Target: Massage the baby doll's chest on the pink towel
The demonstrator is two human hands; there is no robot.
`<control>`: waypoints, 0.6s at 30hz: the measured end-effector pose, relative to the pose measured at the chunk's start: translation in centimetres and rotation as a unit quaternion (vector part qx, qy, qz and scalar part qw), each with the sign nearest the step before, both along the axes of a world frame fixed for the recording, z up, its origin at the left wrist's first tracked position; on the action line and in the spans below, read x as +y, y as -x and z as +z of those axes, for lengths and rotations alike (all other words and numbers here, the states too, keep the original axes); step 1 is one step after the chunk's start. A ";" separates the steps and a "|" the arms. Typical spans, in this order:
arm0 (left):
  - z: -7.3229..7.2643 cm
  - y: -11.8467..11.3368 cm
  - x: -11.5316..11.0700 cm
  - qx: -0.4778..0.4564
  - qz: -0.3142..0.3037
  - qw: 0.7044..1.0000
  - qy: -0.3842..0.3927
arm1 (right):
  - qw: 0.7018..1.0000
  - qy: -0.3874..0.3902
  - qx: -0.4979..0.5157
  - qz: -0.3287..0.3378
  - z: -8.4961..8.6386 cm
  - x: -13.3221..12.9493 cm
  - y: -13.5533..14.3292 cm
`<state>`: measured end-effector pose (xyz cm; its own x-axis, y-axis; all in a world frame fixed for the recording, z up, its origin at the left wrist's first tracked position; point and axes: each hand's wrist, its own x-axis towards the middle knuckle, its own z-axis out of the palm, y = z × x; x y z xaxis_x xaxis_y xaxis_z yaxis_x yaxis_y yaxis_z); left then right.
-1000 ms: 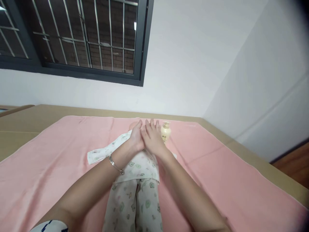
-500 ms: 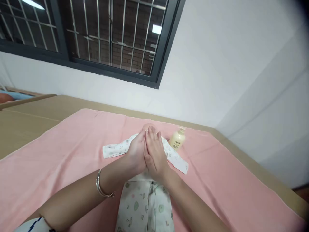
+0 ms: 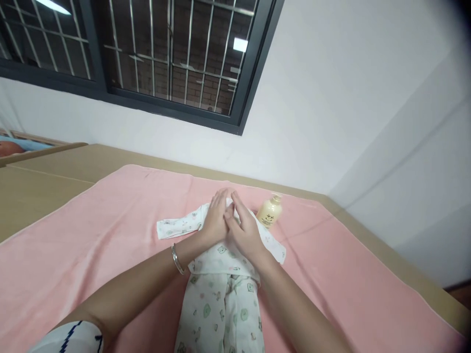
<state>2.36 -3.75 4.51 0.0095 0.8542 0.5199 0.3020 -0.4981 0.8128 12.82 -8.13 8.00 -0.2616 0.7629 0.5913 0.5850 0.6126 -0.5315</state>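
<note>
My left hand (image 3: 215, 221), with a silver bangle (image 3: 177, 258) on its wrist, meets my right hand (image 3: 247, 234) palm to palm. Fingers of both hands are stretched out and point away from me. Nothing shows between the palms, though their inner faces are largely hidden. Beneath them lies a white patterned baby top (image 3: 221, 257), its sleeves spread to both sides. Matching baby trousers (image 3: 206, 309) extend toward me below it. Past my right hand stands a pale yellow pump bottle (image 3: 270, 212). My hands cover the neck area of the top.
A pink blanket (image 3: 121, 220) is spread under the clothes, over a tan padded surface (image 3: 47, 181). Behind it rises a white wall (image 3: 301, 122) with a dark-framed, barred window (image 3: 169, 59). Blue and orange-brown items (image 3: 22, 145) show at the far left edge.
My palms have slid against each other: the left hand has turned more back-up and the right thumb side has opened out. More of the top's lower part now shows. The bottle and clothes stay put.
</note>
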 end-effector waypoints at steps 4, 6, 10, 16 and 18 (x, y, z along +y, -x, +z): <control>-2.2 1.0 2.3 -0.073 0.006 0.995 0.065 | 0.995 0.068 -0.078 0.004 -2.3 2.9 -0.7; -3.3 1.0 2.6 -0.103 0.017 0.992 0.071 | 0.987 0.070 -0.144 0.023 -3.1 4.0 -1.3; -4.2 0.9 2.3 -0.113 0.017 0.992 0.055 | 0.974 0.111 -0.198 -0.021 -3.7 5.4 -2.6; -4.4 0.9 2.0 -0.113 0.019 0.992 0.052 | 0.940 0.148 -0.260 -0.166 -3.5 3.4 -0.7; -4.5 0.9 1.9 -0.114 0.016 0.992 0.043 | 0.944 0.118 -0.286 -0.117 -3.5 2.8 -0.1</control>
<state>1.42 -1.87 0.02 -0.1274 0.8936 0.4304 0.1197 -0.4170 0.9010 12.95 -5.29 4.55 -0.2943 0.9320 0.2117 0.9221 0.3351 -0.1935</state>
